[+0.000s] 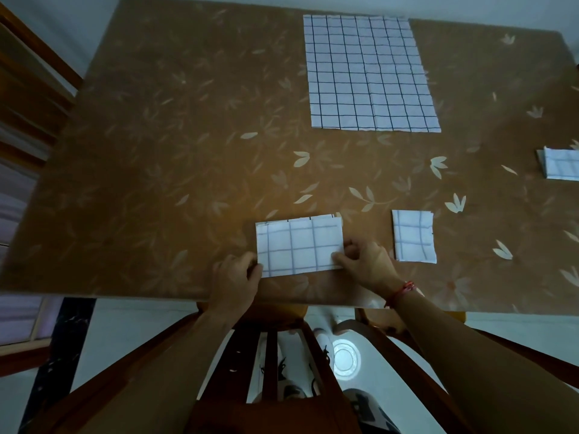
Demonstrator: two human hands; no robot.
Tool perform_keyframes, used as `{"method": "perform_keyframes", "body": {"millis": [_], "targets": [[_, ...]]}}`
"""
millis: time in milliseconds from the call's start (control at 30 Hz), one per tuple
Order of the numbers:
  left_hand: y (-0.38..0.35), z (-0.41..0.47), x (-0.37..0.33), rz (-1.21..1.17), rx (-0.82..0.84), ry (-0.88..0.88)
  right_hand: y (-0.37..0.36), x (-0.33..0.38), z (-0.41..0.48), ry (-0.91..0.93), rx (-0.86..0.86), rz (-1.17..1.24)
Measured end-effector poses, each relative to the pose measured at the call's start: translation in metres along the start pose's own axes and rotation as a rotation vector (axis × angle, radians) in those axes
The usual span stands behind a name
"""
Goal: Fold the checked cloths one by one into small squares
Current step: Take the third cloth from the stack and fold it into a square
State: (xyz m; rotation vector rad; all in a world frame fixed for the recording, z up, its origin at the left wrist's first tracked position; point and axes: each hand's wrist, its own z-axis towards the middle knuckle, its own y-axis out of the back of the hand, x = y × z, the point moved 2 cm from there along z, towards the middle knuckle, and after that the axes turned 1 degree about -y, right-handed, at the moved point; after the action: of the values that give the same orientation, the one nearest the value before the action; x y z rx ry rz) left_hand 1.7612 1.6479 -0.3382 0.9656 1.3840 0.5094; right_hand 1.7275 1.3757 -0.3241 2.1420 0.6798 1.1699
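The half-folded cloth (pixel 299 245) lies by the desk's (pixel 156 151) near edge. The left hand (pixel 238 277) and right hand (pixel 365 264) each pinch a near corner, fingers (pixel 340 256) curled. The layers look staggered at the far edge, so the next fold may come out crooked.

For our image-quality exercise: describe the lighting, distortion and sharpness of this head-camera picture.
Head view: dim, bluish light; the wide-angle lens bows the table; the half-folded cloth looks softer than the unfolded cloth; a bright glare spot shows on the floor.
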Motion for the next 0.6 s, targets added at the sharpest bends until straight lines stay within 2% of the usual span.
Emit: {"method": "perform_keyframes", "body": {"millis": [133,267,433,600], "targets": [[-0.001,0.002,0.001,0.066,-0.023,0.047,0.001,0.003,0.004,0.021,-0.003,0.006],[-0.001,0.000,-0.001,0.253,-0.044,-0.163,0.002,0.005,0.003,0.041,-0.081,-0.038],[-0.010,0.002,0.002,0.395,0.102,-0.336,-0.004,0.006,0.000,0.083,-0.055,-0.069],[-0.010,0.007,0.005,0.488,0.190,-0.297,-0.007,0.003,0.004,0.099,-0.077,-0.106]]}}
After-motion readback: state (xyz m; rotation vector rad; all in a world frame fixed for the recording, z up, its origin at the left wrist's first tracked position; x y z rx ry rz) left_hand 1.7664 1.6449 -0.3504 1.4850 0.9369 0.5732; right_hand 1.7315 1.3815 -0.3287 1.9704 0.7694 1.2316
